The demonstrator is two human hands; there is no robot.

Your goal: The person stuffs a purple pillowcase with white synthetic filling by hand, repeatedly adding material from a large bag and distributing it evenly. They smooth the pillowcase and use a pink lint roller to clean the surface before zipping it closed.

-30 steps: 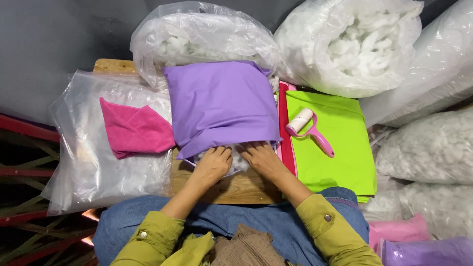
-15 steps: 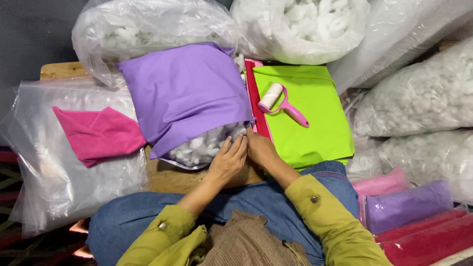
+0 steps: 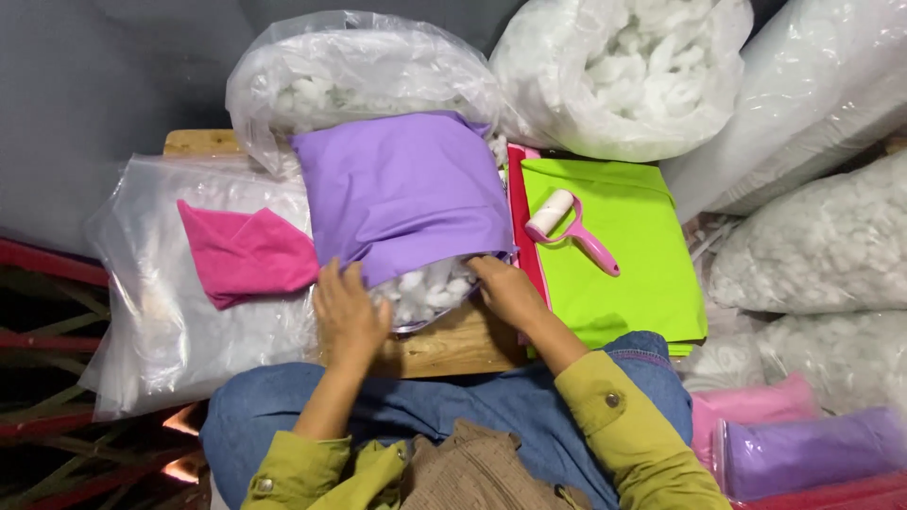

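Your fingers are spread and lie flat at the open mouth of the purple fabric cushion cover (image 3: 402,194), gripping nothing that you can see. Your left hand (image 3: 348,316) rests at the lower left corner of the opening, fingertips touching the cloth edge, and your right hand (image 3: 505,288) presses at the lower right corner. Between them, white clumped fibre stuffing (image 3: 425,288) bulges out of the cover. That cover lies on a small wooden board (image 3: 453,345) just above your lap in blue jeans. A folded pink cloth (image 3: 244,253) lies on a clear plastic sheet (image 3: 170,331) to your left. To your right, a pink-handled lint roller (image 3: 572,231) rests on a lime green fabric stack (image 3: 628,274). Clear plastic bags of white stuffing (image 3: 624,66) crowd behind.
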